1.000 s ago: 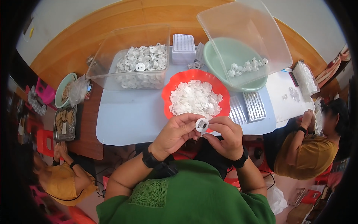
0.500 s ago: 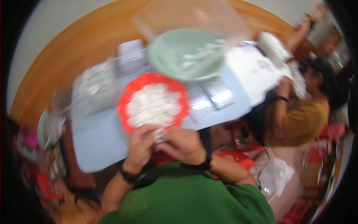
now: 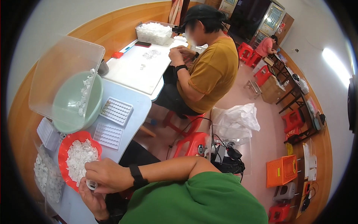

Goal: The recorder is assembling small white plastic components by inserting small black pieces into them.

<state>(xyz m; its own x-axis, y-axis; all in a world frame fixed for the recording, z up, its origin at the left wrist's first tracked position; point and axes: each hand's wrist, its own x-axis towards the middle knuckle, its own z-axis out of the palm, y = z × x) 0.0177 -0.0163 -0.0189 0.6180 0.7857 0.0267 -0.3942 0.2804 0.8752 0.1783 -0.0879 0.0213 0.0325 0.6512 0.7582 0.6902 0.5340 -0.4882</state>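
Observation:
Both hands meet at the near edge of a red scalloped bowl (image 3: 64,158), which is heaped with small flat white pieces (image 3: 80,156). Between the fingers is a small round white plastic part (image 3: 91,184) with a dark spot on it. My left hand (image 3: 94,203) pinches it from below. From above, my right hand (image 3: 110,176) closes on the same part, hiding some of it with its fingers. Two white trays with rows of round pockets lie beyond the bowl: a nearer tray (image 3: 108,136) and a farther tray (image 3: 117,111).
A green basin (image 3: 97,100) holds white parts behind a tilted clear plastic bin (image 3: 56,56). A clear bag of white parts (image 3: 48,179) lies left. At the adjoining white board (image 3: 126,76) sits a co-worker (image 3: 210,71). Red stools (image 3: 192,143) and a cable-filled clear box (image 3: 231,149) stand right.
My view has swung right, so the table now appears at the left and more of the room shows. My hands stay together on the white part beside the red bowl.

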